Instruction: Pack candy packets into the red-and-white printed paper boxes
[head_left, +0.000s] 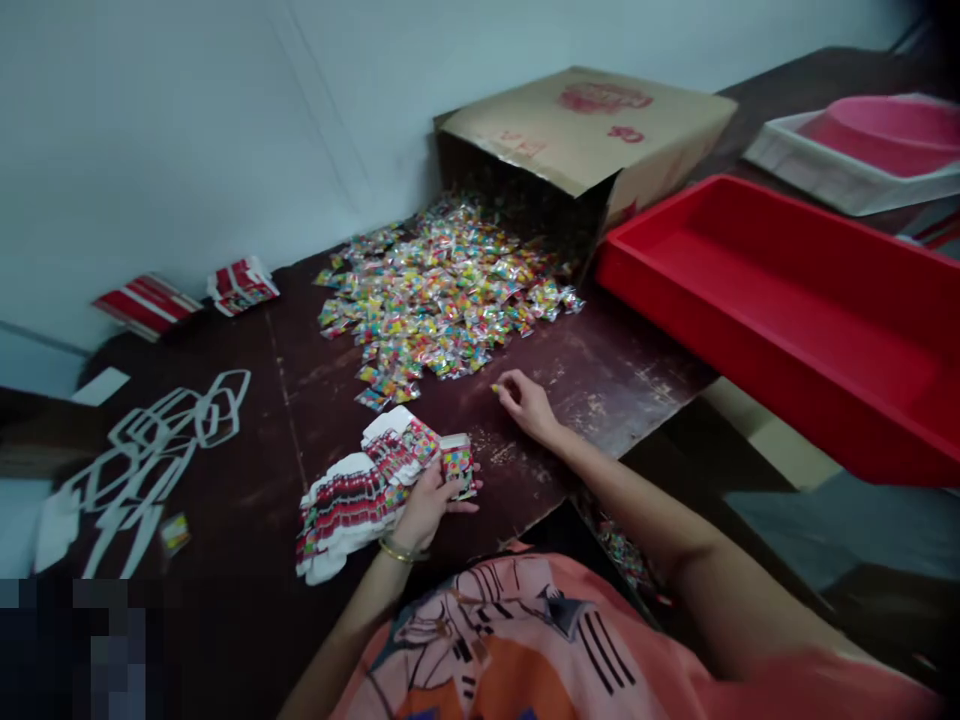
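Observation:
My left hand (426, 505) is around a small colourful printed carton (457, 462), holding it upright near the table's front edge. Beside and partly under that hand lies a fanned row of flattened cartons (349, 505), white on the flaps and red and multicoloured on the sides. My right hand (529, 408) is just above the table, its fingers curled into a pinch. A tiny yellow spot shows at its fingertips; what it belongs to is too small to make out. Beyond both hands spreads a heap of small clear packets (442, 290) with bright multicoloured contents.
An open cardboard box (592, 130) lies on its side behind the packets. A long red tray (795, 300) stands at the right, with a white tray (832, 170) behind it. White strap loops (161, 430) and red-and-white carton stacks (244, 285) are on the left.

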